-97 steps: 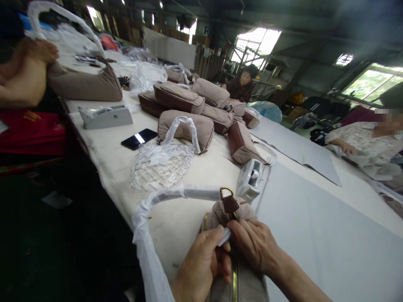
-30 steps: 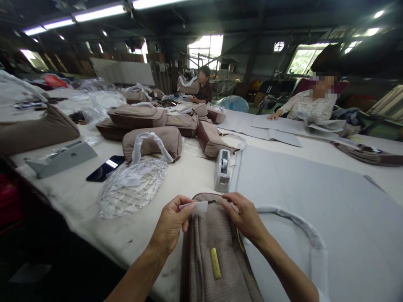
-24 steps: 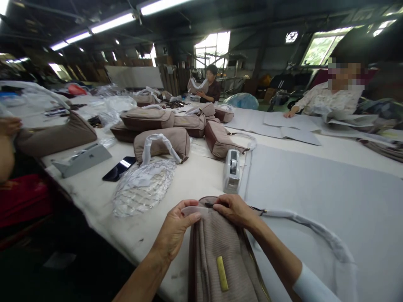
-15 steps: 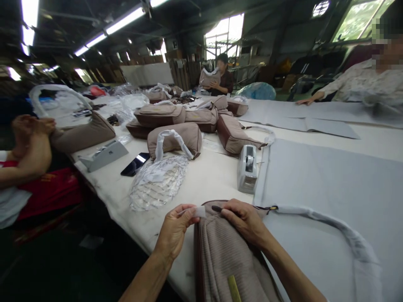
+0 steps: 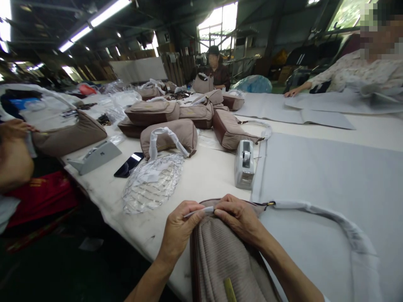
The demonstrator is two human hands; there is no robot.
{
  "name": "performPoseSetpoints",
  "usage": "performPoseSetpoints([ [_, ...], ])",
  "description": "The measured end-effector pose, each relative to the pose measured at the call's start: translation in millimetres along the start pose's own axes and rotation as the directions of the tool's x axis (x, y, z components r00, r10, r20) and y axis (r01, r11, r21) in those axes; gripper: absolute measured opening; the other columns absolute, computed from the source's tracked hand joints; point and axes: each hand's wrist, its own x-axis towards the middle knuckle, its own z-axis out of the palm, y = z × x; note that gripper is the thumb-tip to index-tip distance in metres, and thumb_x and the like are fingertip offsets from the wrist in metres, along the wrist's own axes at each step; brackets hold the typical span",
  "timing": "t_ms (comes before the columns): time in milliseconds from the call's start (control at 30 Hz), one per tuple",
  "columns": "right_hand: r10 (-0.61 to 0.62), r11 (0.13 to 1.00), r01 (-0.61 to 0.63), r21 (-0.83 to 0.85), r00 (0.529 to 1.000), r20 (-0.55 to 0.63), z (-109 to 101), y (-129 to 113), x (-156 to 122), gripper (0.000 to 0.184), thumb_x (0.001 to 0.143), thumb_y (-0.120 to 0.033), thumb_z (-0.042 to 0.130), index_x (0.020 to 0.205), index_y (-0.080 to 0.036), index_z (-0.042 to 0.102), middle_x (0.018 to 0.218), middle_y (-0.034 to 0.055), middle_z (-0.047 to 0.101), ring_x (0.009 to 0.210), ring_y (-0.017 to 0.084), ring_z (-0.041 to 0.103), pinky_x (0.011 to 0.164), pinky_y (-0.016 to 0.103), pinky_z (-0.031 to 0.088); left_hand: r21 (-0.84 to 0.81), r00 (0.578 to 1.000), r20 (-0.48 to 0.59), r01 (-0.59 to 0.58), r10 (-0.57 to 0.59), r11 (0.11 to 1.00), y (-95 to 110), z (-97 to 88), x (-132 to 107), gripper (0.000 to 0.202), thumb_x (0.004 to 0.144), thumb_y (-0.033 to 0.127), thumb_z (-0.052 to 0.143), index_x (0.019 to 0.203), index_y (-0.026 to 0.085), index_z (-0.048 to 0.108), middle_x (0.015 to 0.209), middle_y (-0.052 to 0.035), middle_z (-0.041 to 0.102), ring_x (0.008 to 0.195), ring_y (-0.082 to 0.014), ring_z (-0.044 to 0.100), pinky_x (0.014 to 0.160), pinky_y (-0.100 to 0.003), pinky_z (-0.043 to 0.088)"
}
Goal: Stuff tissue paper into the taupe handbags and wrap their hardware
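Note:
In front of me a taupe ribbed handbag (image 5: 223,247) lies on the table, with a brass-coloured plate low on its side and a strap (image 5: 327,214) wrapped in white running off to the right. My left hand (image 5: 184,222) pinches a small strip of white wrapping (image 5: 207,210) at the bag's top end. Against the strip's other end, my right hand (image 5: 237,218) is closed in a pinch over the bag's zip. The dark zip pull that it held is now hidden by fingers and strip.
A tape dispenser (image 5: 244,163) stands beyond the bag; another dispenser (image 5: 94,157) and a phone (image 5: 128,164) lie left. Clear netted plastic (image 5: 153,184) and several taupe bags (image 5: 170,138) cover the middle. Grey sheets (image 5: 330,167) spread right. Co-workers sit around the table.
My two hands have come together: the white strip now meets my right fingertips and covers the dark zip pull. Across the table, a co-worker's bag has come down lower.

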Motion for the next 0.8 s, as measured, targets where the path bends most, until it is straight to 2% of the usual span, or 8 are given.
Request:
performPoseSetpoints([
  [100, 0.028, 0.999, -0.027, 0.018, 0.998, -0.062, -1, 5, -5, 0.025, 0.092, -0.034, 0.048, 0.088, -0.022, 0.068, 0.082, 0.0023, 0.059, 0.081, 0.015, 0.056, 0.072, 0.026, 0.044, 0.054, 0.998, 0.066, -0.024, 0.020, 0.998, 10, 9.9, 2, 0.012, 0.074, 0.031, 0.069, 0.079, 0.021, 0.074, 0.083, -0.0035, 0.068, 0.083, -0.0192, 0.062, 0.076, -0.024, 0.048],
  [200, 0.114, 0.992, -0.104, 0.064, 0.977, -0.178, -1, 8, -11, 0.027, 0.091, -0.030, 0.045, 0.108, -0.019, 0.063, 0.102, 0.0057, 0.065, 0.097, 0.018, 0.058, 0.088, 0.031, 0.043, 0.094, 0.989, 0.140, -0.051, 0.038, 0.994, 13, 15.8, 6, 0.010, 0.077, 0.027, 0.065, 0.079, 0.021, 0.073, 0.082, -0.0026, 0.069, 0.082, -0.0188, 0.063, 0.077, -0.024, 0.047],
  [267, 0.173, 0.983, -0.156, 0.097, 0.962, -0.211, 4, 8, -12, 0.028, 0.089, -0.027, 0.047, 0.112, -0.018, 0.061, 0.105, 0.0058, 0.066, 0.098, 0.019, 0.060, 0.089, 0.031, 0.043, 0.146, 0.978, 0.204, -0.080, 0.049, 0.986, 14, 16.5, 10, 0.010, 0.076, 0.024, 0.064, 0.081, 0.022, 0.072, 0.083, -0.0018, 0.070, 0.082, -0.0186, 0.063, 0.078, -0.024, 0.046],
  [400, 0.196, 0.972, -0.158, 0.174, 0.954, -0.229, 17, 1, -7, 0.026, 0.089, -0.027, 0.046, 0.108, -0.018, 0.061, 0.093, 0.0037, 0.068, 0.087, 0.018, 0.061, 0.082, 0.030, 0.046, 0.205, 0.968, 0.247, -0.100, 0.047, 0.974, 18, 12.4, 17, 0.010, 0.075, 0.024, 0.063, 0.080, 0.022, 0.072, 0.083, -0.0011, 0.072, 0.080, -0.0191, 0.065, 0.076, -0.024, 0.046],
  [500, 0.187, 0.960, -0.122, 0.253, 0.950, -0.250, 20, -3, -3, 0.027, 0.092, -0.031, 0.040, 0.107, -0.018, 0.059, 0.095, 0.0047, 0.066, 0.090, 0.017, 0.060, 0.082, 0.030, 0.046, 0.219, 0.964, 0.265, -0.097, 0.036, 0.971, 21, 9.1, 21, 0.011, 0.075, 0.024, 0.062, 0.078, 0.021, 0.072, 0.080, -0.0009, 0.072, 0.078, -0.0195, 0.065, 0.074, -0.024, 0.046],
  [633, 0.107, 0.972, -0.067, 0.227, 0.980, -0.171, 16, -4, -5, 0.018, 0.085, -0.035, 0.056, 0.091, -0.019, 0.062, 0.092, 0.0037, 0.064, 0.088, 0.017, 0.059, 0.080, 0.028, 0.045, 0.220, 0.948, 0.317, -0.097, 0.023, 0.971, 22, 9.1, 25, 0.013, 0.075, 0.024, 0.061, 0.081, 0.019, 0.071, 0.074, 0.0000, 0.069, 0.072, -0.0172, 0.062, 0.069, -0.024, 0.045],
  [733, 0.134, 0.961, -0.085, 0.263, 0.975, -0.176, 13, -1, -7, 0.016, 0.086, -0.033, 0.057, 0.081, -0.018, 0.062, 0.088, 0.0028, 0.065, 0.085, 0.017, 0.058, 0.077, 0.027, 0.044, 0.116, 0.931, 0.365, -0.021, -0.023, 0.993, 17, 8.8, 29, 0.020, 0.072, 0.025, 0.065, 0.090, 0.018, 0.069, 0.070, 0.0011, 0.066, 0.063, -0.0133, 0.057, 0.061, -0.021, 0.043],
  [800, 0.147, 0.953, -0.099, 0.286, 0.978, -0.151, 12, 2, -7, 0.016, 0.086, -0.032, 0.056, 0.083, -0.017, 0.063, 0.087, 0.0025, 0.065, 0.083, 0.016, 0.058, 0.075, 0.025, 0.044, 0.043, 0.905, 0.418, 0.063, -0.075, 0.997, 15, 7.2, 31, 0.015, 0.071, 0.026, 0.065, 0.082, 0.016, 0.067, 0.066, 0.0013, 0.063, 0.059, -0.0111, 0.053, 0.056, -0.019, 0.040],
])
